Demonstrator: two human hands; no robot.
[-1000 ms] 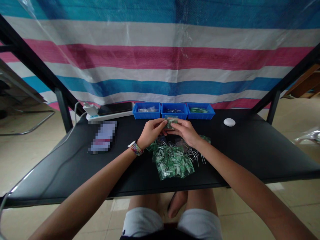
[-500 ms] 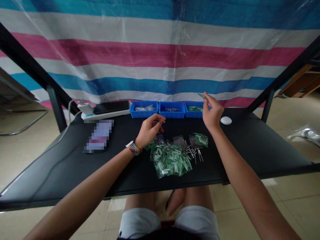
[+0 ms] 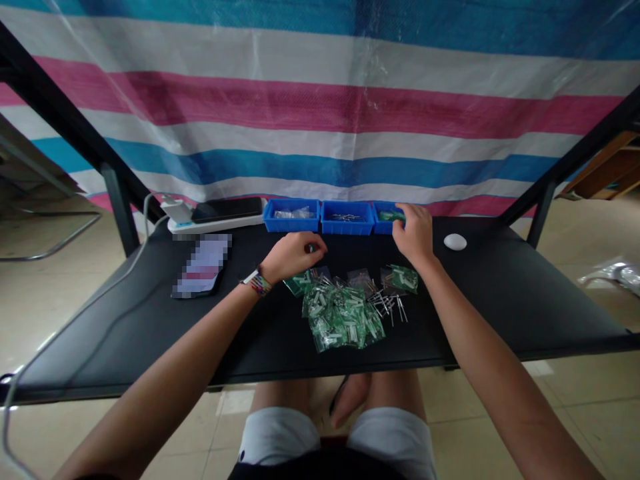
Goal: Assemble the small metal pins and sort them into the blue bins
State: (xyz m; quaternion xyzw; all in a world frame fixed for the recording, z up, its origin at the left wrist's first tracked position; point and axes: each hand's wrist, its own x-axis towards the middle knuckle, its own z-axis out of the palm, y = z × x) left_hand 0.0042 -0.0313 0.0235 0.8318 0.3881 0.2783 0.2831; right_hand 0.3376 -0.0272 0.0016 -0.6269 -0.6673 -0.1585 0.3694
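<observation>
My right hand (image 3: pixel 416 235) is over the right blue bin (image 3: pixel 383 228), thumb and forefinger apart at its edge. Green packets (image 3: pixel 391 216) lie inside that bin. To the left, my left hand (image 3: pixel 295 255) hovers in front of the bins, fingers curled and thumb against them; whether anything is pinched there is hidden. Below the hands is a pile of small clear bags with green contents (image 3: pixel 343 317). Loose metal pins (image 3: pixel 393 307) lie at its right side, beside another green packet (image 3: pixel 404 279). Dark-looking small bags (image 3: pixel 361 281) lie along the pile's back.
The left blue bin (image 3: pixel 291 225) holds clear packets, the middle blue bin (image 3: pixel 347 227) metal pins. A white power strip (image 3: pixel 215 225) with a dark phone (image 3: pixel 227 209) on it, another phone (image 3: pixel 204 265) and a white mouse-like object (image 3: pixel 455 242) are on the black table (image 3: pixel 150 333).
My right hand has lowered to the right bin, and the small green packet it pinched no longer shows in its fingers. My left hand has shifted slightly left.
</observation>
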